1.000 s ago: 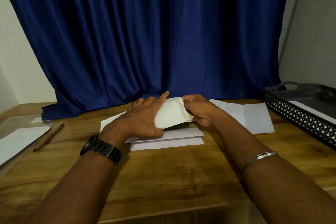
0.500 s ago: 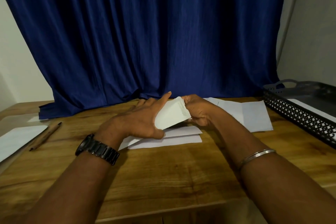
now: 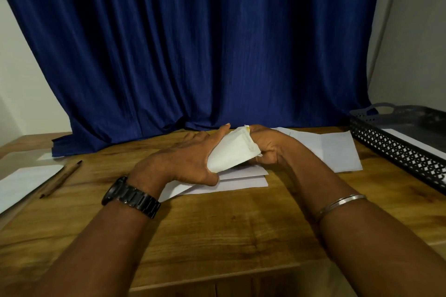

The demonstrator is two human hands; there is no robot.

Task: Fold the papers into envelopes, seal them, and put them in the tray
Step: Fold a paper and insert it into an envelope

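Step (judged): sealing; flap edge pressed shut, tray drop not yet done.
Envelope (image 3: 233, 152): held off the surface between both hands, above the stack (image 3: 243, 179) of folded papers.
L hand (image 3: 181, 164): fingers straight, flat vs. the envelope's far face; thumb by its low corner. It backs the envelope, no pinch seen.
R hand (image 3: 269, 147): grip pinching the envelope's right edge, fingers curled at the flap seam.
Axis: long axis runs low-left to high-right, tilted up. The high end, w/ a yellowish strip, points away toward the curtain (image 3: 193, 55).
Tray (image 3: 398, 152): right of the grip, well apart; one white sheet (image 3: 420, 146) lies in it. R hand is nearer, so the likely carrier.
Next move (judged): swing right, long axis turned along the tray's length; L hand lets go first.
Rest: loose sheet (image 3: 337, 152) between R hand and tray; pencil (image 3: 61, 178) at far left.
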